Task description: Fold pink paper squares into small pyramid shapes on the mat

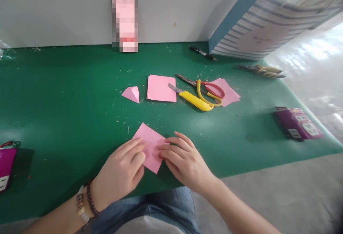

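A square sheet of pink paper [152, 155] lies turned cornerwise near the table's front edge, between my hands. Its left edge is held by my left hand [124, 166], whose fingers rest on top with the thumb curled in. On the opposite edge, my right hand [186, 157] grips with bent fingertips; the underside of the sheet is hidden. Beyond them lie a small folded pink paper piece [131, 94] and a stack of pink paper squares [160, 89]. A yellow utility knife [194, 100] has its blade over that stack, touching scissors [210, 88] with red and yellow handles.
More pink sheets [230, 94] lie partly under the scissors on the green table [72, 80]. At the back are a pixelated upright phone-like object [125, 21], a pen [202, 53] and a striped paper bag [249, 30]. Pliers [264, 70] and purple boxes [300, 123] sit near the sides.
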`<state>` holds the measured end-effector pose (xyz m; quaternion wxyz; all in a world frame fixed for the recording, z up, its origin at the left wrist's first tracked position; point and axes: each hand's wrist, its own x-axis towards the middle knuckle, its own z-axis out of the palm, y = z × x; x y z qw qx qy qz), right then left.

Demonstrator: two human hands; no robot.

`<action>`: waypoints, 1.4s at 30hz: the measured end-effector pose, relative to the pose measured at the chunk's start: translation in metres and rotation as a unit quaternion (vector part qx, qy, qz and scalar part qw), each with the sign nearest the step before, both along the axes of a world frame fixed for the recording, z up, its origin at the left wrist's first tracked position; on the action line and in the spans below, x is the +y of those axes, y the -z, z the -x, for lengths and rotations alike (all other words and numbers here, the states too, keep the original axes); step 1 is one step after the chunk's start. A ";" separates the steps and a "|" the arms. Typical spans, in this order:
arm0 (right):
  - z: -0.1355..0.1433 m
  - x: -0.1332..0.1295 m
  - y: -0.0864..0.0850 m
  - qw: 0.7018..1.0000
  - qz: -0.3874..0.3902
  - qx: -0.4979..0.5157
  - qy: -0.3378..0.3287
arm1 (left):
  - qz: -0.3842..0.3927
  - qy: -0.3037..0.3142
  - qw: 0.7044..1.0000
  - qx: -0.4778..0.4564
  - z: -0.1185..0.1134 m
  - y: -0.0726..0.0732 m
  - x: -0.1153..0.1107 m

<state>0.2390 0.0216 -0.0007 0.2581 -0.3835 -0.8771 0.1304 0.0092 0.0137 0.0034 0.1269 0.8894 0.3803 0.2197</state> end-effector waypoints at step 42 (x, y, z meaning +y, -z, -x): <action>0.022 0.022 0.010 0.988 0.030 -0.119 0.089 | 0.039 -0.086 0.993 0.066 0.000 0.004 0.011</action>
